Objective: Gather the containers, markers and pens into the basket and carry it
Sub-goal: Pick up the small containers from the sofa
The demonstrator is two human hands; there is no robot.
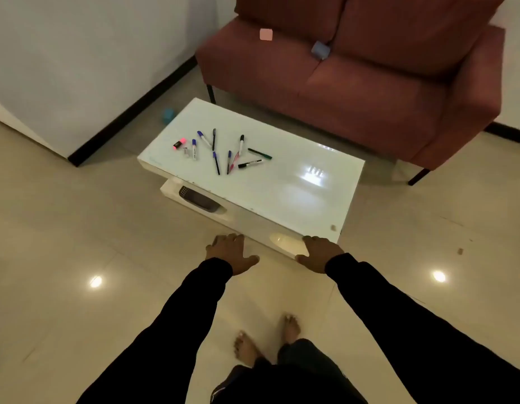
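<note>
Head view: worn high, facing forward and down.
Near: both hands, feet.
Far: table (pixel 282 182), sofa (pixel 369 83).

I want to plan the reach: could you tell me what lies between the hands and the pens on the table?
In the head view, only bare glossy tabletop lies between the hands (left hand, right hand) and the pens.

I see my left hand (pixel 231 252) and right hand (pixel 320 253) stretched forward, palms down, fingers relaxed, holding nothing.
</note>
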